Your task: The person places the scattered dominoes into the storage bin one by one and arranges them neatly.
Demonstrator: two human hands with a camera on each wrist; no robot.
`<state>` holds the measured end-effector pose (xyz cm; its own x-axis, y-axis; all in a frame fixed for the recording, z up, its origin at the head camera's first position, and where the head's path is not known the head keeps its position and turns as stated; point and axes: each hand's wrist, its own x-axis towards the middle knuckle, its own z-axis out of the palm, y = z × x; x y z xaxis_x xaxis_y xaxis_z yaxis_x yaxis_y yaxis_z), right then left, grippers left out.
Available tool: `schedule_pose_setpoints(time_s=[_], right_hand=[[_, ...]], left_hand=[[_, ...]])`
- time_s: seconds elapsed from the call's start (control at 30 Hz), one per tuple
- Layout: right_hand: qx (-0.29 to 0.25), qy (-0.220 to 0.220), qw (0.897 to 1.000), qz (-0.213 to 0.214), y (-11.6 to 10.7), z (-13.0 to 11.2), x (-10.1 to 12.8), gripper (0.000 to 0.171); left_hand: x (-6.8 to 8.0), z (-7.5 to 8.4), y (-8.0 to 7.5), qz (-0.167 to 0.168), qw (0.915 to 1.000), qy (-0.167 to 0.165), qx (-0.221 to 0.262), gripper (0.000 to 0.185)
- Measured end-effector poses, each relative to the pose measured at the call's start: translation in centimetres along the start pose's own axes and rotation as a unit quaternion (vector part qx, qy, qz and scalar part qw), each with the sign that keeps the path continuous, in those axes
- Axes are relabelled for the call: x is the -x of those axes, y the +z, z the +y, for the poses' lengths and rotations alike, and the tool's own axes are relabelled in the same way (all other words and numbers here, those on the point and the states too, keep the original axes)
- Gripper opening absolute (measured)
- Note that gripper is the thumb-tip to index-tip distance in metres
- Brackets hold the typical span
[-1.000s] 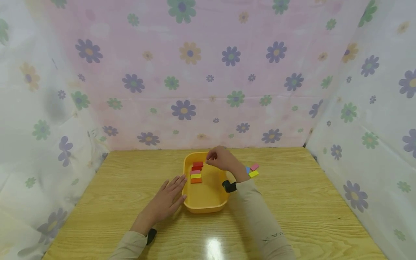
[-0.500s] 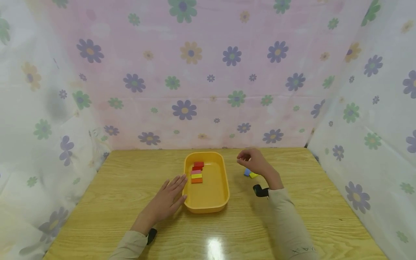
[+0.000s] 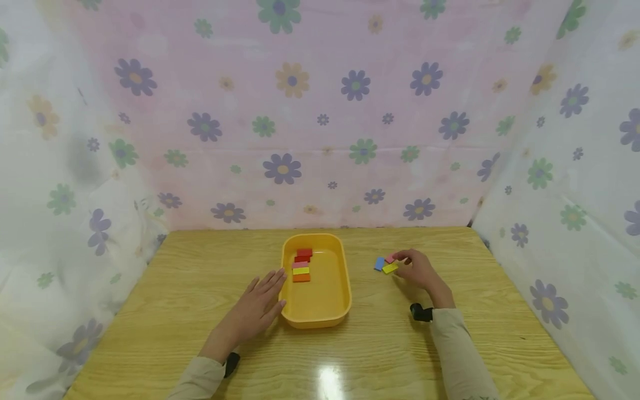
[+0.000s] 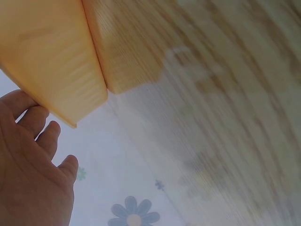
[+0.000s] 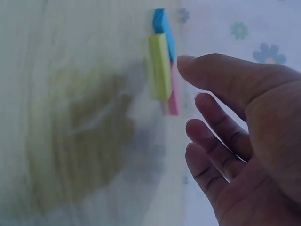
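A yellow tray [image 3: 320, 311] sits mid-table with several small blocks in a row along its left side, from a red block [image 3: 304, 252] at the far end to an orange block [image 3: 301, 278] nearest me. My left hand [image 3: 270, 286] lies flat on the wood, fingers straight against the tray's left wall [image 4: 47, 52]. My right hand [image 3: 406, 263] is right of the tray, fingers relaxed and holding nothing. Its fingertips [image 5: 188, 63] are close to three loose blocks: a blue block [image 3: 379, 263], a yellow block [image 3: 390, 268] and a pink block [image 3: 390, 258].
The wooden table [image 3: 200, 261] is walled on the back and both sides by flowered cloth [image 3: 320, 139]. Bare wood stretches left of the tray, right of the loose blocks and along the near edge.
My right hand left the far end of the tray, swung right and came down beside the three loose blocks. My left hand and the tray have not moved.
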<state>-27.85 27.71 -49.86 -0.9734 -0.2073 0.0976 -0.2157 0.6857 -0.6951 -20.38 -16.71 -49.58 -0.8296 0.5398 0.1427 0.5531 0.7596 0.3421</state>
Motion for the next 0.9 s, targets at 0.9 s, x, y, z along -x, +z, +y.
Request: schedule_pose_setpoints(time_s=[0.9], right_hand=[[0.011,-0.01,0.999,-0.051,-0.1,2.6,-0.7,0.021]], left_hand=[[0.3,0.0,-0.2,0.005,1.0,0.004,0.003,0.065]])
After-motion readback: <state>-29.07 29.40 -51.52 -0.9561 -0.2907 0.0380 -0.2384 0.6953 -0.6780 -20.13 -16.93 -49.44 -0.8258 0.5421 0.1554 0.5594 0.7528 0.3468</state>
